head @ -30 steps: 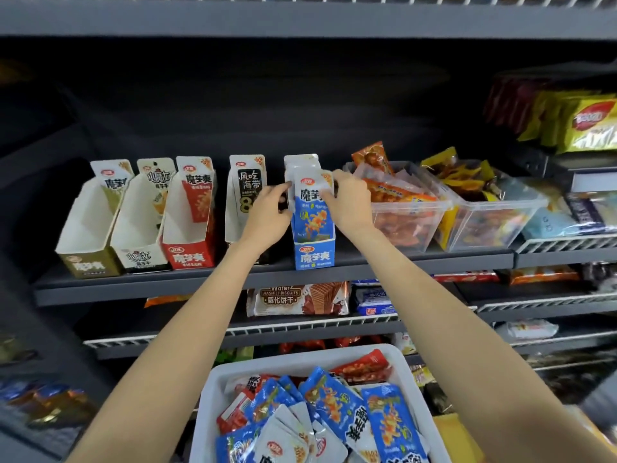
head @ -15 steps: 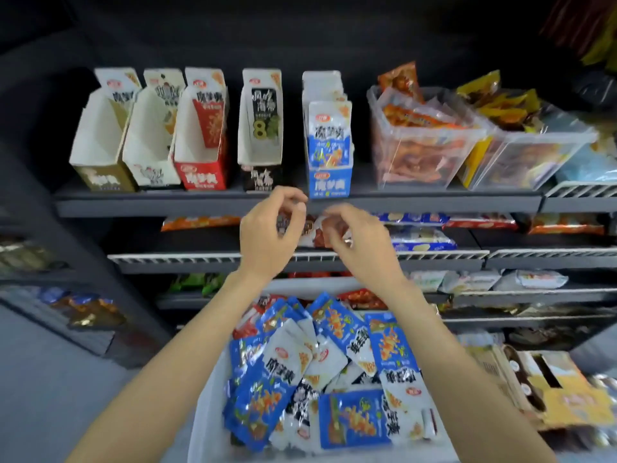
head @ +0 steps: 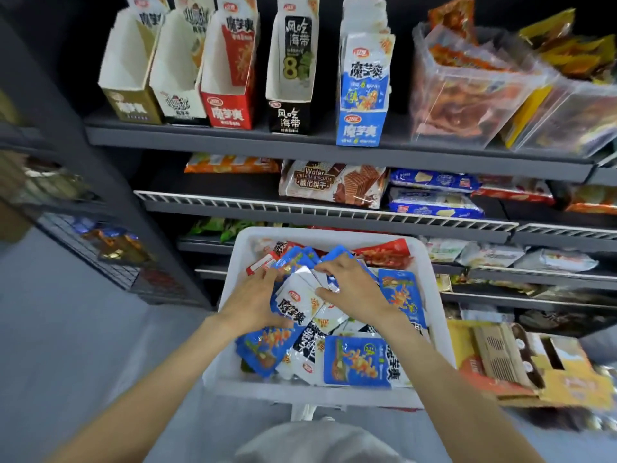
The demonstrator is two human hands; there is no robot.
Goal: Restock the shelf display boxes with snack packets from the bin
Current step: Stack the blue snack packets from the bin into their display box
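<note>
Snack packets (head: 297, 305) heaped in bin (head: 430, 262); left hand (head: 257, 302) and right hand (head: 354, 289) grip both grasping them.

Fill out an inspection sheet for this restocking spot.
Surface: dark top shelf carries five display boxes.
Job's things: white bin holds blue and white snack packets; blue display box packed, red display box nearly empty.
Clutter: wafer biscuit pack on the wire shelf below.
Grips: left hand and right hand both on a white packet in the bin.
Cables: nothing seen.
Surroundings: cardboard boxes at right.
</note>
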